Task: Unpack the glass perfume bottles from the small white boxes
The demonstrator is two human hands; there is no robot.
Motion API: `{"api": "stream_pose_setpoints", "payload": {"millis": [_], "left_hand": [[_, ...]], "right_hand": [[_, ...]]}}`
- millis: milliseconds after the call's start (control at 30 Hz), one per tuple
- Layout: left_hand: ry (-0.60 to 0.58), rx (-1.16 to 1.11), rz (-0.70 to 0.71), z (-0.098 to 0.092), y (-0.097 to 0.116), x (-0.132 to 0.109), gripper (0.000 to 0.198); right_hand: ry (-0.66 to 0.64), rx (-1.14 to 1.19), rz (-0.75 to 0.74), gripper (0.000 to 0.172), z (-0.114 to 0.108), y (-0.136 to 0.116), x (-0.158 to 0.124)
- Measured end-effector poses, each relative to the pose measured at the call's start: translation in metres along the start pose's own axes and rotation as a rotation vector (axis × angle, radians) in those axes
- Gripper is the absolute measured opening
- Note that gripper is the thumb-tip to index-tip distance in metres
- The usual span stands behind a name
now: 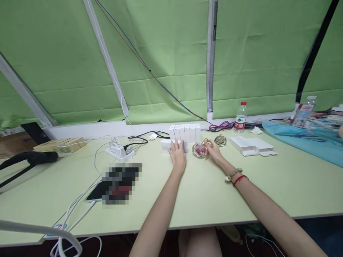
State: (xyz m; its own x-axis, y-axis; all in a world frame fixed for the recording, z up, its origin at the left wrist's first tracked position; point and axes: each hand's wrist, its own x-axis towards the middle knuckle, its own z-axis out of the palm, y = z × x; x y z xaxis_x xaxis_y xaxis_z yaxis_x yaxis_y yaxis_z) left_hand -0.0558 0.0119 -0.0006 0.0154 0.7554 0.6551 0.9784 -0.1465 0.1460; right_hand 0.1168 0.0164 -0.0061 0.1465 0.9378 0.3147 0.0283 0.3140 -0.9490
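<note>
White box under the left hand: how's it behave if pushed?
The box probably slides rather than tips, since it lies long side down. It may dent if pressed, as it looks like thin card. Shoved back, it could topple the narrow upright boxes standing close behind it.

green fabric wall with grey strips; white ledge below; pale yellow-green tabletop in front

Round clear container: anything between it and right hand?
Nothing visible: the right hand is at the right edge of the round clear container; the white box, under the left hand, lies to its left, out of the way.
</note>
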Motion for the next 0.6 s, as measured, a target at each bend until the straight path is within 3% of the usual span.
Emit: {"api": "stream_pose_setpoints", "payload": {"millis": [200, 300, 400, 600], "left_hand": [[0.066, -0.097, 0.024, -0.006, 0.002, 0.000, 0.040], [0.047, -0.181, 0.178, -0.011, 0.011, -0.003, 0.038], [-0.044, -0.282, 0.328, -0.013, 0.023, -0.009, 0.041], [-0.160, -0.423, 0.248, -0.010, 0.034, -0.016, 0.057]], "right_hand": [[0.120, -0.085, -0.115, 0.048, 0.004, -0.007, -0.004], [0.131, -0.119, -0.170, 0.045, 0.008, -0.009, -0.005], [0.097, -0.099, -0.175, 0.046, 0.012, -0.008, -0.006], [0.082, -0.148, -0.227, 0.043, 0.016, -0.003, -0.003]]}}
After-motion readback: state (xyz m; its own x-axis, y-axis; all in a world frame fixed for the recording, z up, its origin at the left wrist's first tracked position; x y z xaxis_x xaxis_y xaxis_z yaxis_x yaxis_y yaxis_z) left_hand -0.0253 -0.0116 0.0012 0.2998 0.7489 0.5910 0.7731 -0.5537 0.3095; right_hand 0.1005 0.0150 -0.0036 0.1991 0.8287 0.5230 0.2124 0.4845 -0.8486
